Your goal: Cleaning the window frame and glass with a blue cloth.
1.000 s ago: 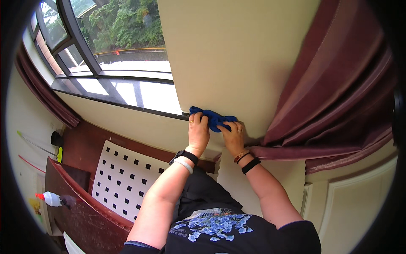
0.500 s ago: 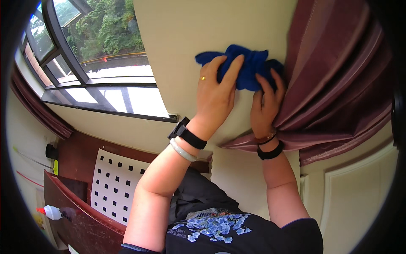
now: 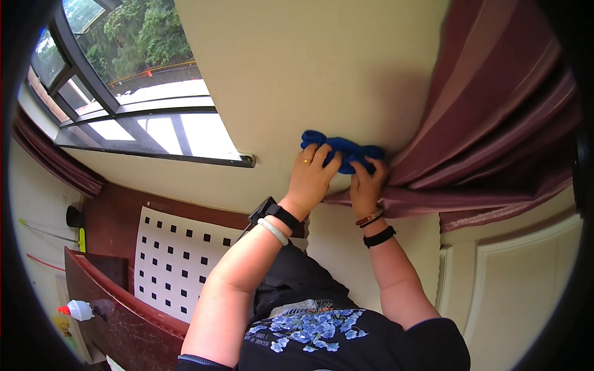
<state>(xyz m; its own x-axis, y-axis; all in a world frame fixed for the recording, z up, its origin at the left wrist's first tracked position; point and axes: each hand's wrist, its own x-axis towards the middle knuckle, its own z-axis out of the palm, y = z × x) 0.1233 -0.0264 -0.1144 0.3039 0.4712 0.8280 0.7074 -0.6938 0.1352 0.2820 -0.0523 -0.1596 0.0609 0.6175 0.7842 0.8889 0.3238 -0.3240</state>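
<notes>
Holding one blue cloth [image 3: 351, 152], bunched into a long roll, against a cream wall [image 3: 322, 68], at one o'clock and just off the centre of the view: two bare hands. Left hand [image 3: 311, 178]: ring on one finger, black strap and pale bangle at the wrist; grip part-curled, fingers slightly parted over the cloth's left and middle portion. Right hand [image 3: 367, 185]: beaded bracelet and black band; grip part-curled, thumb and fingers set on the cloth's right end. Neither grip is released; both grasp the cloth, though how tightly cannot be told. Reason for the hold, by judgement: hands side by side spread the pressure along the roll and keep its ends from slipping. Adjacent, two o'clock: maroon curtain [image 3: 495, 130], folds narrowing toward the right wrist; contact with the hand unclear. Ten o'clock: dark-framed window [image 3: 133, 77], its sill ending well short of the cloth. Eight o'clock: white board with black squares [image 3: 185, 260]; farther out, white bottle with red cap [image 3: 78, 310], beside dark red wooden furniture [image 3: 124, 303].
</notes>
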